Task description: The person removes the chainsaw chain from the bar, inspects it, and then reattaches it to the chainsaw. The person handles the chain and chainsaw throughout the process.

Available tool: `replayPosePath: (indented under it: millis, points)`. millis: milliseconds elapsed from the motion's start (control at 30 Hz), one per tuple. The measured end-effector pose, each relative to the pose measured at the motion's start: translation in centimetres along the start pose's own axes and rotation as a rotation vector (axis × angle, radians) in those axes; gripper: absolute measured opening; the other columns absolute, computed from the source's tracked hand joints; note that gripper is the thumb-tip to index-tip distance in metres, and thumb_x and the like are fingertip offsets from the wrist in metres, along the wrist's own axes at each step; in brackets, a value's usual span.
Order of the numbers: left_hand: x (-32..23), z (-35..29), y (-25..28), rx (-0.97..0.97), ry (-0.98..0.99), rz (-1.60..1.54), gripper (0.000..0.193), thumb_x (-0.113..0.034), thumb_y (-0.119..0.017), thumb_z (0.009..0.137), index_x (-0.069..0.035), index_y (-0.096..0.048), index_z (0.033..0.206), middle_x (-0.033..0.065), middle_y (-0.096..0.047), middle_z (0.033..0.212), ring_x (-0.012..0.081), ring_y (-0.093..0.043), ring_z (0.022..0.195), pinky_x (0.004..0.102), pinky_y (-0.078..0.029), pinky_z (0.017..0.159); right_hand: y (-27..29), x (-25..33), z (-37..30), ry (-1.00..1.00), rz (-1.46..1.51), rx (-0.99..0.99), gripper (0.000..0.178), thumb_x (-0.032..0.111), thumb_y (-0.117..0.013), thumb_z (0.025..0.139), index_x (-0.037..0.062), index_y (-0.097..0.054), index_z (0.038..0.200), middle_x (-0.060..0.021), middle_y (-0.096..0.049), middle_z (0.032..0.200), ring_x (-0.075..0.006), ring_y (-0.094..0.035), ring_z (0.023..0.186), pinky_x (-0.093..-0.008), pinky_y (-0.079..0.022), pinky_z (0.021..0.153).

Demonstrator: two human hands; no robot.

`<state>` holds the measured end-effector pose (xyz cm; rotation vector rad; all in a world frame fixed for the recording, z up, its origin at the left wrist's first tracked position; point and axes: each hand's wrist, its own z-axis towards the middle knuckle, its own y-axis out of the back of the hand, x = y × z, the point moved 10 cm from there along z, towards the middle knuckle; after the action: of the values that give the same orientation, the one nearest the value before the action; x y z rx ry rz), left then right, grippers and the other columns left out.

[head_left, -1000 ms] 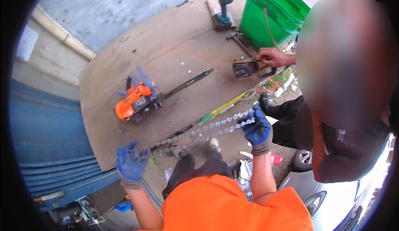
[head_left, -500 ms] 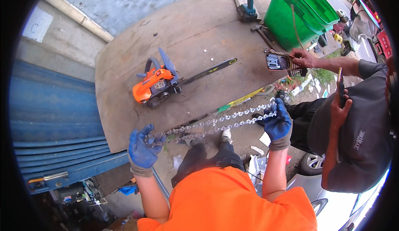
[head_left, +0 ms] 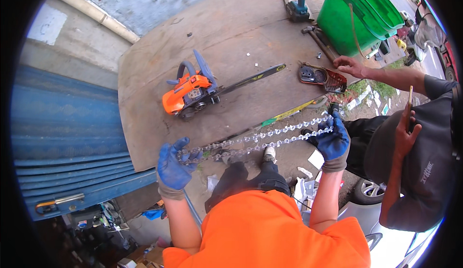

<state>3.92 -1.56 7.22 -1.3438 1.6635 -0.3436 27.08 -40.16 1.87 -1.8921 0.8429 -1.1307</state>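
Just in front of the board's near edge, a saw chain is held stretched between two blue-gloved hands. The left hand is closed on one end of the loop, off the board's near corner; the right hand is clamped on the other end, further along the same edge. Between them the chain hangs in two nearly parallel runs, taut, above the ground and clear of the board.

On the board, back from that edge, an orange chainsaw is laid on its side, its bar bare and pointed towards a green bin at the board's far end. Beside the bar's tip a dark cover is touched by another person's hand. A drill is stood at the board's far edge.

The chain is judged limp along its length yet heavy for its size, likely oily, and sharp on its cutters. It is best taken at the ends of the loop, with gloved fingers hooked through and kept off the teeth, as is seen here; without tension it would be expected to sag and kink.
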Motion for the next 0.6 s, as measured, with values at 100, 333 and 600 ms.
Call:
replayPosePath:
  millis: [100, 333, 600]
  points:
    - [0.1, 0.2, -0.4, 0.090, 0.022, -0.040, 0.053, -0.043, -0.050, 0.097, 0.002, -0.058, 0.123, 0.0184, -0.071, 0.091, 0.0381, -0.065, 0.102, 0.0523, -0.040, 0.106, -0.3, 0.1, 0.0, 0.000, -0.017, -0.063, 0.027, 0.019, -0.053, 0.099, 0.0061, -0.060, 0.121, -0.0047, -0.059, 0.087, -0.0219, -0.056, 0.081, -0.0362, -0.048, 0.072]
    - [0.1, -0.1, -1.3, 0.229, 0.036, -0.063, 0.056, -0.040, -0.040, 0.102, 0.006, -0.052, 0.130, 0.0167, -0.070, 0.089, 0.0385, -0.060, 0.114, 0.0515, -0.034, 0.111, -0.8, -0.1, 0.8, -0.016, -0.017, 0.014, 0.027, 0.018, -0.053, 0.098, 0.0059, -0.058, 0.122, -0.0040, -0.055, 0.088, -0.0195, -0.053, 0.083, -0.0345, -0.045, 0.076]
    - [-0.4, -0.6, -2.9, 0.283, -0.037, -0.032, 0.060, -0.043, -0.041, 0.101, 0.008, -0.050, 0.130, 0.0143, -0.069, 0.086, 0.0361, -0.062, 0.110, 0.0504, -0.037, 0.108, -1.3, 0.6, 1.4, 0.028, 0.017, -0.018, 0.027, 0.013, -0.050, 0.098, 0.0020, -0.059, 0.121, -0.0049, -0.059, 0.084, -0.0187, -0.055, 0.080, -0.0351, -0.047, 0.080]
